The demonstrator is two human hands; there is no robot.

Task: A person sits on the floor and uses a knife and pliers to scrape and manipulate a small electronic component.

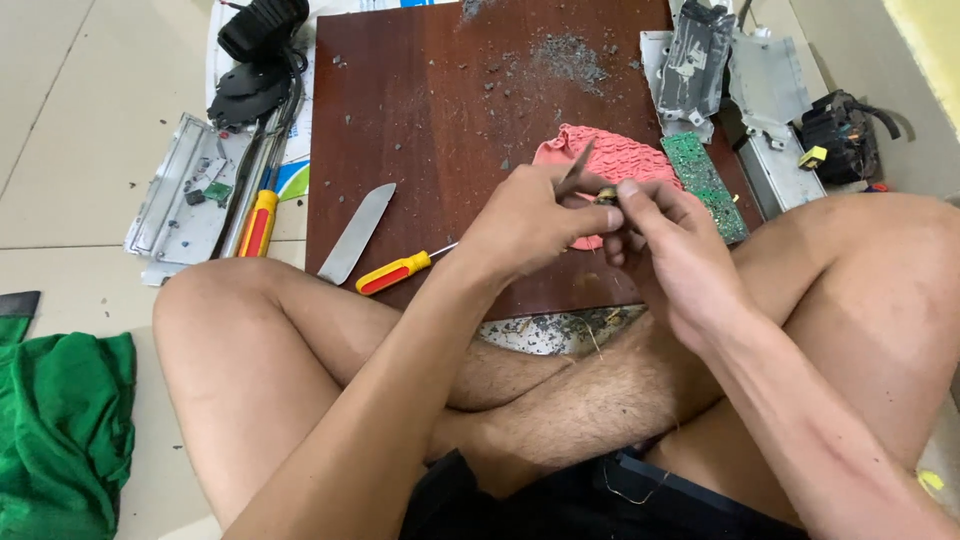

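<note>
My left hand (530,215) grips a thin dark metal tool (578,165) whose tip points up and right. My right hand (670,245) pinches a small brownish electronic part (606,194) between thumb and fingers. The two hands meet over a pink knitted cloth (610,160) that lies on a dark red wooden board (440,130). I sit cross-legged, with the board resting in front of my knees.
A bare knife blade (357,232) and a red-and-yellow screwdriver (400,271) lie on the board, with grey debris (570,55) near its far edge. A green circuit board (705,182), metal casings (765,85) and black parts sit right. Tools and a metal tray (185,195) lie left; green cloth (60,430) lower left.
</note>
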